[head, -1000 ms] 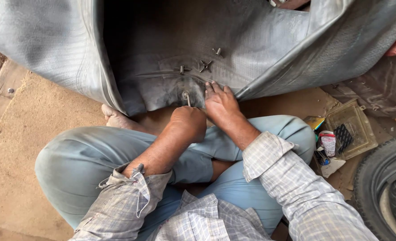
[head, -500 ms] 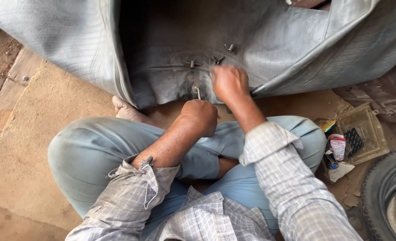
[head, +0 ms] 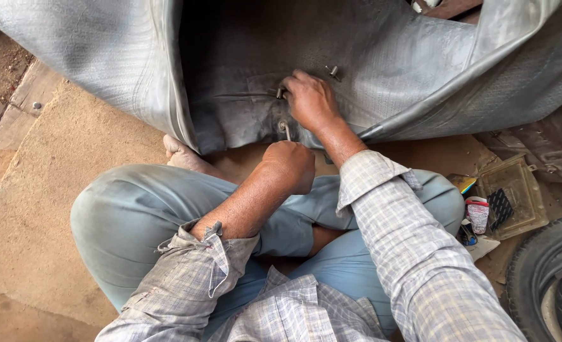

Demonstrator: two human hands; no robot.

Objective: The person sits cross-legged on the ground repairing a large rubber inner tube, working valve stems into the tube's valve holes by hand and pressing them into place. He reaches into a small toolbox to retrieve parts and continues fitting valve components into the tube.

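A large grey tyre casing (head: 103, 57) lies opened in front of me, its dark inner side facing up with a patch area and small metal pins (head: 333, 71) stuck in it. My left hand (head: 288, 166) is a closed fist around a thin metal tool (head: 287, 130) whose tip pokes into the rubber. My right hand (head: 309, 100) presses flat on the inner rubber just above that tool, fingers curled at a pin near its fingertips. I sit cross-legged in blue trousers with a bare foot (head: 183, 154) under the tyre's edge.
A yellowish plastic tray (head: 515, 190) with a black comb-like piece sits at the right, beside a small red-and-white tube (head: 477, 214) and scraps. A black tyre (head: 547, 278) stands at the lower right. A brown mat (head: 53, 190) covers the ground at left.
My right hand has slid up onto the inner rubber over the pins. The left fist stays on the tool. The view has shifted slightly.
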